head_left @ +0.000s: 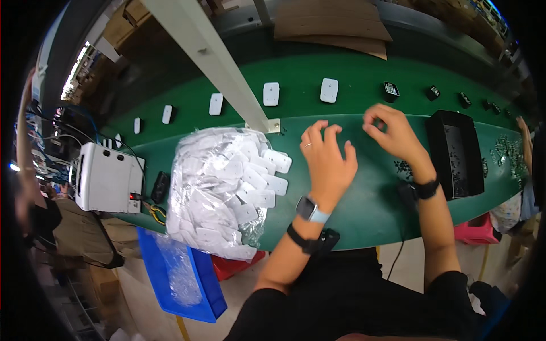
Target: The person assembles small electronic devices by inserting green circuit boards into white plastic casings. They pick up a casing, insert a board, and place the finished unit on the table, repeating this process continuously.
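My left hand [330, 162] hovers over the green bench with its fingers spread and bent, holding nothing; a ring is on one finger. My right hand [393, 132] is just right of it, fingers loosely curled and the thumb apart from them, with nothing visible between. Beyond both hands, a white rectangular cover plate [329, 90] lies on the green conveyor belt [358, 77]. A black open housing [391, 91] with parts inside sits on the belt past my right hand. Left of my left hand, a clear plastic bag [196, 165] spills many white covers [261, 198].
A black tray [470, 153] with small dark parts stands on the right, near loose screws [402, 167]. A metal post [213, 62] rises from the bench. At left are a white machine [111, 177] and pliers [156, 213]; below, a blue bin [156, 273]. Another person's hand [523, 126] is far right.
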A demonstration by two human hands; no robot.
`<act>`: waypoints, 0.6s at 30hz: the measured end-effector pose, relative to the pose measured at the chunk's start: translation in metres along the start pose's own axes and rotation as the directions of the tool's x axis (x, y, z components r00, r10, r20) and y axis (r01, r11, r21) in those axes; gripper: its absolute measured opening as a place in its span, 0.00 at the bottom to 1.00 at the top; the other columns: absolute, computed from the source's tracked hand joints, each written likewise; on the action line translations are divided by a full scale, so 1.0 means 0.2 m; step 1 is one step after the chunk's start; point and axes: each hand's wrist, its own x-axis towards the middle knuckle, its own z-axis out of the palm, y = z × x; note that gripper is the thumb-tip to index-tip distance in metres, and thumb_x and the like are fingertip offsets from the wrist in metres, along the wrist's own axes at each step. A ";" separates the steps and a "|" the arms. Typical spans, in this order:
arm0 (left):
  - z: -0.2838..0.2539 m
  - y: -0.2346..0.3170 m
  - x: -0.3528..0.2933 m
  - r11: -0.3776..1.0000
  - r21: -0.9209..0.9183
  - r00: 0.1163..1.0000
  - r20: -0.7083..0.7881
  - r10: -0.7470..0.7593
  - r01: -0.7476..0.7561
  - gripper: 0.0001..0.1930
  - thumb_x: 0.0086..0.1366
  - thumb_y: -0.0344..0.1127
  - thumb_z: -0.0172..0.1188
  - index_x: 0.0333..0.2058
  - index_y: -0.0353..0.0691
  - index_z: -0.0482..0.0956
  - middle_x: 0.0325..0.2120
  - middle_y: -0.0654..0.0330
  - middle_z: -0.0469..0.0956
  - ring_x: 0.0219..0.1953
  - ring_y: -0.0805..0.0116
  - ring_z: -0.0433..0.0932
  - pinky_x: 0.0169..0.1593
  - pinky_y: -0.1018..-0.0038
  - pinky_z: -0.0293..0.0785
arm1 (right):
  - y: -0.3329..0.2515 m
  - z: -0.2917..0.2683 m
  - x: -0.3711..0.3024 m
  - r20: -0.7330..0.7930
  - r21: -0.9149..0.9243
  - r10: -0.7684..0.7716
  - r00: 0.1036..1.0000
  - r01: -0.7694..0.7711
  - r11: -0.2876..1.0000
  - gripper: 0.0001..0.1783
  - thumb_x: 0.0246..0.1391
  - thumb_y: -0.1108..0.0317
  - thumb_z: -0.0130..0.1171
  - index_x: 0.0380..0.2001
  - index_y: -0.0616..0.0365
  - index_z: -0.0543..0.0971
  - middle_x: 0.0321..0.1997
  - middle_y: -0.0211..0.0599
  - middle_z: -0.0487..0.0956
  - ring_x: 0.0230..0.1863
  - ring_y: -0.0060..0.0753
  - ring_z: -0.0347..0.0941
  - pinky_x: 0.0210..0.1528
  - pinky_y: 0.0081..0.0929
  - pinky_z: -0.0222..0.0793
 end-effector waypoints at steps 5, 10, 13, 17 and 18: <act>-0.41 -0.03 -0.07 0.963 0.268 0.965 0.252 -0.071 0.001 0.13 0.59 0.34 0.65 0.38 0.32 0.77 0.33 0.45 0.77 0.38 0.42 0.76 0.43 0.56 0.72 | 0.11 -0.21 -0.27 -0.153 -0.049 0.133 0.979 -0.142 0.989 0.04 0.54 0.74 0.62 0.30 0.63 0.77 0.28 0.33 0.77 0.27 0.24 0.68 0.30 0.23 0.65; -0.69 -0.22 -0.25 0.820 0.572 0.924 0.293 -0.244 0.035 0.18 0.57 0.36 0.68 0.41 0.31 0.76 0.36 0.43 0.76 0.42 0.41 0.74 0.47 0.54 0.71 | 0.17 -0.29 -0.37 -0.121 0.047 0.208 0.971 -0.204 0.978 0.05 0.53 0.74 0.63 0.30 0.65 0.78 0.27 0.38 0.77 0.26 0.28 0.73 0.31 0.26 0.70; -0.74 -0.30 -0.32 0.808 0.588 0.899 0.329 -0.289 0.044 0.26 0.52 0.40 0.75 0.44 0.32 0.75 0.38 0.44 0.76 0.46 0.42 0.73 0.51 0.54 0.70 | 0.20 -0.32 -0.39 -0.033 -0.090 0.192 0.981 -0.195 0.977 0.06 0.48 0.72 0.64 0.26 0.66 0.80 0.26 0.46 0.79 0.28 0.39 0.78 0.32 0.32 0.72; -0.71 -0.32 -0.29 0.797 0.598 0.869 0.343 -0.356 0.090 0.29 0.48 0.39 0.77 0.45 0.33 0.74 0.39 0.45 0.75 0.45 0.41 0.73 0.50 0.54 0.69 | 0.21 -0.35 -0.44 0.064 -0.137 0.218 0.974 -0.208 0.968 0.04 0.43 0.74 0.62 0.21 0.64 0.80 0.22 0.46 0.79 0.24 0.44 0.77 0.29 0.34 0.71; -0.70 -0.31 -0.27 0.799 0.593 0.868 0.339 -0.363 0.102 0.28 0.49 0.38 0.77 0.45 0.33 0.74 0.39 0.45 0.76 0.45 0.42 0.73 0.50 0.54 0.69 | 0.22 -0.35 -0.45 0.096 -0.159 0.233 0.968 -0.216 0.963 0.03 0.42 0.74 0.62 0.20 0.64 0.80 0.21 0.45 0.78 0.24 0.45 0.76 0.28 0.35 0.71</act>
